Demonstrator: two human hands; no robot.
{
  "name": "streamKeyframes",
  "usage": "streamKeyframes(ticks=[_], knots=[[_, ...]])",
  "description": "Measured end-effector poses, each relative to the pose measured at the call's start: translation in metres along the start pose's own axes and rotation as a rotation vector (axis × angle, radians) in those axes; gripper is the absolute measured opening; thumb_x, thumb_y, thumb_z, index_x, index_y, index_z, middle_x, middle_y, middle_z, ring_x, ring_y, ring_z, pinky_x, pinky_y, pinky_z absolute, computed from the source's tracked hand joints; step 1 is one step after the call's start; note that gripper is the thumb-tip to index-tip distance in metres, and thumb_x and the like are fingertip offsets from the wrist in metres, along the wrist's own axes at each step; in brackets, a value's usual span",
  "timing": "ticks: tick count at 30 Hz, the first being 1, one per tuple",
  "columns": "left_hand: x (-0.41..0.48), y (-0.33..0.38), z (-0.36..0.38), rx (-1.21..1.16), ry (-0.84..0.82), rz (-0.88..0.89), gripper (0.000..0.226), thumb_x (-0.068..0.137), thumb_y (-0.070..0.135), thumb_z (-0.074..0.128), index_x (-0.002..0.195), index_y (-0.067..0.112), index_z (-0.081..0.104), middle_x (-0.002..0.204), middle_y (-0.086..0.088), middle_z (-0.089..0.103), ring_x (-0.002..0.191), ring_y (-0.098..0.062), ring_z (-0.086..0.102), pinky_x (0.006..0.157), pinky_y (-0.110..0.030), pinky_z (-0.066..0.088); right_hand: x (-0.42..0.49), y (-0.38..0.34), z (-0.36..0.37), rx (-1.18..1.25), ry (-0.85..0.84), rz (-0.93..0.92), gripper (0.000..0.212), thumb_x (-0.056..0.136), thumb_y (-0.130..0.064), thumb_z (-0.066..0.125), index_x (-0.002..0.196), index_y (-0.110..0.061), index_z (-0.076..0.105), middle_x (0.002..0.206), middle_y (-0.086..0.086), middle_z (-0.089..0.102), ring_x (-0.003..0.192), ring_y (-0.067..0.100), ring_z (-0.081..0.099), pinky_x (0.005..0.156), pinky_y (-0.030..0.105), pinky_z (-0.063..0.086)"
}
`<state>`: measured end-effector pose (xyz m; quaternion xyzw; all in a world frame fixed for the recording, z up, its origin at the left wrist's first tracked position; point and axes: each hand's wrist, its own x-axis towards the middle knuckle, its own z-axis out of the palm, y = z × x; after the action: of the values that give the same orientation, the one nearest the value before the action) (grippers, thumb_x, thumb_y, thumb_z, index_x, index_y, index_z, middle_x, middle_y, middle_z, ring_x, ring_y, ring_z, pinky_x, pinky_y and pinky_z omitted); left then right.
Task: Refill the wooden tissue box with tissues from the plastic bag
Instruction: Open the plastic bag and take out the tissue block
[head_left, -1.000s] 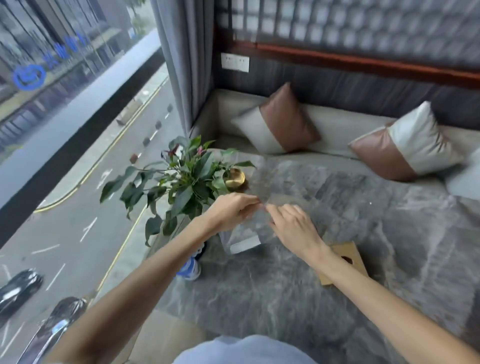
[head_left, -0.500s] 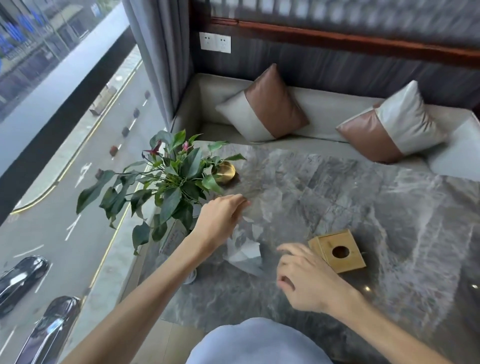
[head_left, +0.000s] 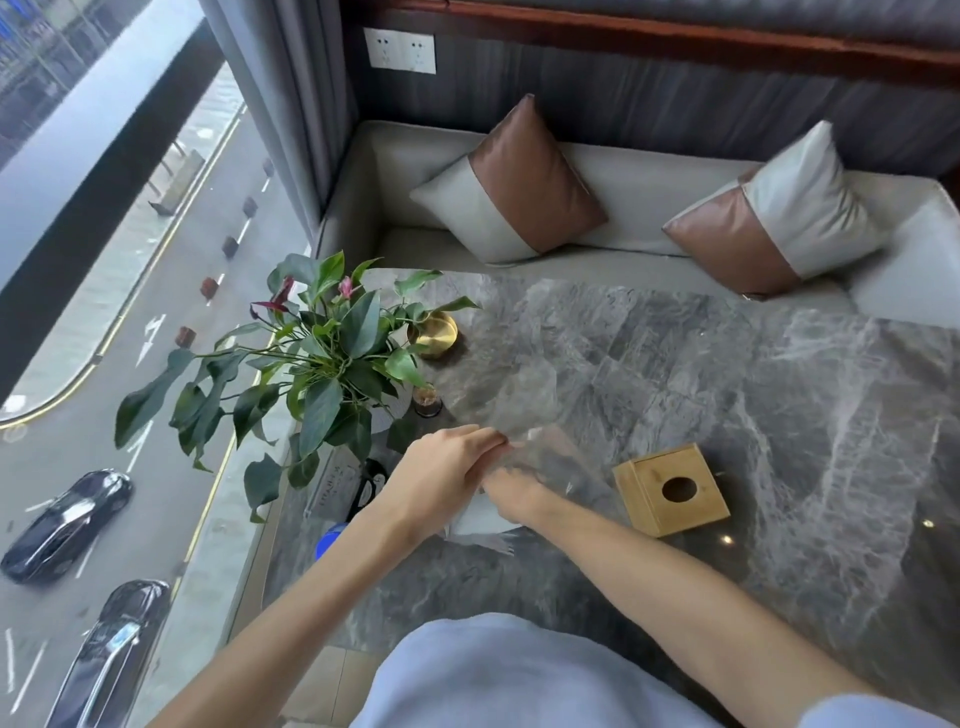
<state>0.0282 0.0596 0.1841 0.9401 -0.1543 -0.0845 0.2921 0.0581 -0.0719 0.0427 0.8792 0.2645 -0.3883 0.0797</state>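
A clear plastic bag (head_left: 540, 410) stands up from the grey marble table (head_left: 779, 415), its top held in the pinched fingers of my left hand (head_left: 441, 467). My right hand (head_left: 514, 493) is just below and right of the left, fingers reaching into the bag's lower part; whether it grips anything is hidden. White tissues (head_left: 480, 519) show at the bag's bottom under both hands. The wooden tissue box (head_left: 670, 491), with a round hole on top, sits on the table to the right of my hands, untouched.
A leafy potted plant (head_left: 322, 358) stands at the table's left edge, with a brass bowl (head_left: 434, 332) and a small dark glass (head_left: 427, 401) beside it. Two cushions (head_left: 514, 187) lie on the bench behind. A window drops off to the left.
My right hand has moved up and left from near the wooden box to the bag, meeting my left hand. The bag stands more upright and stretched.
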Motion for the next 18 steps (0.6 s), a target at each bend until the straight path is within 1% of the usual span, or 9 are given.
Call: streamKeyframes(ticks=[2, 4, 5, 6, 9, 12, 14, 16, 18], knots=[[-0.006, -0.001, -0.001, -0.008, 0.013, -0.002, 0.032, 0.102, 0.034, 0.046, 0.114, 0.014, 0.068, 0.106, -0.001, 0.072, 0.095, -0.026, 0.068, 0.076, -0.042, 0.053, 0.011, 0.000, 0.013, -0.069, -0.057, -0.001, 0.049, 0.096, -0.010, 0.053, 0.144, -0.011, 0.042, 0.145, 0.013, 0.049, 0.132, 0.031, 0.049, 0.103, 0.043, 0.044], [-0.010, -0.001, -0.003, -0.002, 0.024, -0.010, 0.032, 0.102, 0.034, 0.046, 0.114, 0.013, 0.067, 0.105, -0.002, 0.071, 0.093, -0.026, 0.068, 0.075, -0.043, 0.053, 0.018, -0.002, 0.025, -0.047, -0.069, -0.004, 0.065, 0.094, -0.019, 0.059, 0.151, -0.015, 0.029, 0.153, 0.008, 0.038, 0.140, 0.028, 0.039, 0.108, 0.043, 0.038], [-0.013, 0.000, -0.003, -0.003, 0.029, -0.014, 0.032, 0.102, 0.034, 0.047, 0.114, 0.013, 0.068, 0.104, -0.002, 0.071, 0.092, -0.027, 0.068, 0.074, -0.043, 0.053, 0.019, -0.003, 0.028, -0.055, -0.053, 0.001, 0.067, 0.095, -0.022, 0.058, 0.153, -0.016, 0.025, 0.154, 0.006, 0.036, 0.141, 0.026, 0.037, 0.107, 0.042, 0.039], [-0.015, 0.001, -0.003, -0.005, 0.033, -0.014, 0.031, 0.102, 0.033, 0.047, 0.113, 0.013, 0.068, 0.102, -0.003, 0.071, 0.091, -0.027, 0.068, 0.073, -0.043, 0.053, 0.019, -0.004, 0.033, -0.083, -0.027, 0.011, 0.065, 0.096, -0.023, 0.056, 0.152, -0.015, 0.025, 0.154, 0.006, 0.036, 0.140, 0.025, 0.038, 0.105, 0.041, 0.040], [-0.019, 0.004, -0.002, -0.004, 0.025, -0.009, 0.032, 0.102, 0.032, 0.047, 0.113, 0.011, 0.068, 0.101, -0.004, 0.072, 0.090, -0.027, 0.068, 0.073, -0.043, 0.053, 0.020, -0.007, 0.040, -0.168, 0.050, -0.011, 0.055, 0.099, -0.019, 0.051, 0.149, -0.011, 0.030, 0.152, 0.009, 0.041, 0.135, 0.028, 0.046, 0.098, 0.039, 0.045], [-0.022, 0.003, -0.002, 0.011, 0.015, -0.015, 0.032, 0.103, 0.032, 0.045, 0.116, 0.013, 0.067, 0.104, -0.004, 0.071, 0.092, -0.027, 0.068, 0.073, -0.044, 0.054, 0.018, -0.007, 0.043, -0.142, 0.108, 0.010, 0.046, 0.099, -0.016, 0.047, 0.143, -0.006, 0.038, 0.144, 0.015, 0.050, 0.127, 0.032, 0.053, 0.095, 0.040, 0.045], [-0.022, 0.003, -0.003, 0.033, 0.012, -0.024, 0.030, 0.103, 0.033, 0.044, 0.119, 0.017, 0.065, 0.108, -0.001, 0.069, 0.095, -0.026, 0.067, 0.073, -0.044, 0.054, 0.018, -0.005, 0.041, -0.151, 0.116, 0.028, 0.043, 0.100, -0.017, 0.041, 0.142, -0.006, 0.040, 0.141, 0.017, 0.054, 0.128, 0.032, 0.052, 0.101, 0.043, 0.043], [-0.022, 0.003, -0.005, 0.027, 0.017, -0.023, 0.027, 0.102, 0.034, 0.048, 0.120, 0.021, 0.064, 0.112, 0.004, 0.069, 0.098, -0.022, 0.067, 0.073, -0.043, 0.054, 0.017, -0.005, 0.036, -0.150, 0.099, 0.030, 0.043, 0.100, -0.017, 0.040, 0.142, -0.008, 0.041, 0.143, 0.016, 0.053, 0.133, 0.031, 0.047, 0.108, 0.045, 0.039], [-0.020, 0.003, -0.006, 0.037, 0.021, -0.018, 0.026, 0.100, 0.037, 0.051, 0.118, 0.024, 0.064, 0.114, 0.008, 0.069, 0.099, -0.020, 0.068, 0.073, -0.042, 0.055, 0.013, -0.004, 0.027, -0.137, 0.074, 0.020, 0.040, 0.098, -0.016, 0.043, 0.137, -0.011, 0.050, 0.139, 0.012, 0.056, 0.129, 0.030, 0.051, 0.107, 0.043, 0.042]])
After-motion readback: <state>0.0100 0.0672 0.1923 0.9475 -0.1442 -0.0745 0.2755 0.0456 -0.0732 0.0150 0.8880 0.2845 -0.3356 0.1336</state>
